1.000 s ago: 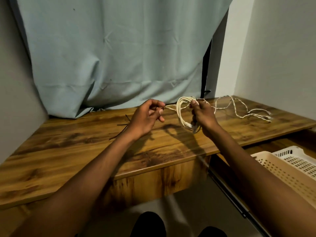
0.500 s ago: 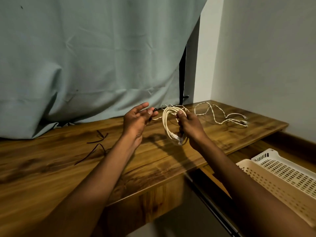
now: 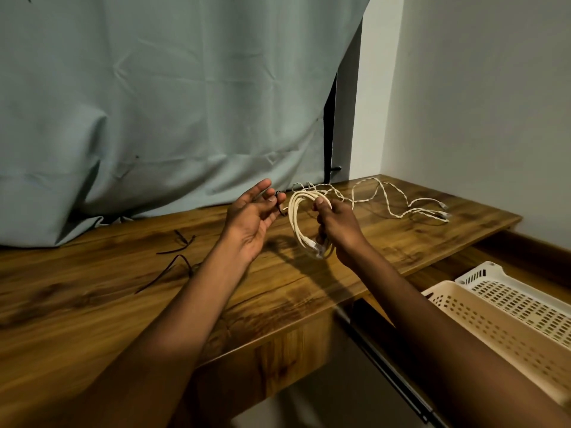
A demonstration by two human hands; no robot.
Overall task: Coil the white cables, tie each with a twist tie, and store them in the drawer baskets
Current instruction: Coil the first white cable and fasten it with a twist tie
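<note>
Coiled white cable (image 3: 298, 216) in right hand (image 3: 338, 228)

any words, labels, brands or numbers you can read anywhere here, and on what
None can be read.
The coiled white cable and its connector: no print shows.
The loose cable, baskets, desk and curtain: plain, no marks.

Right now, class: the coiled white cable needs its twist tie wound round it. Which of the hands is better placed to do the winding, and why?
The left hand. It pinches the black twist tie right beside the coil, while the right hand is occupied gripping the coil to keep its loops together.
</note>
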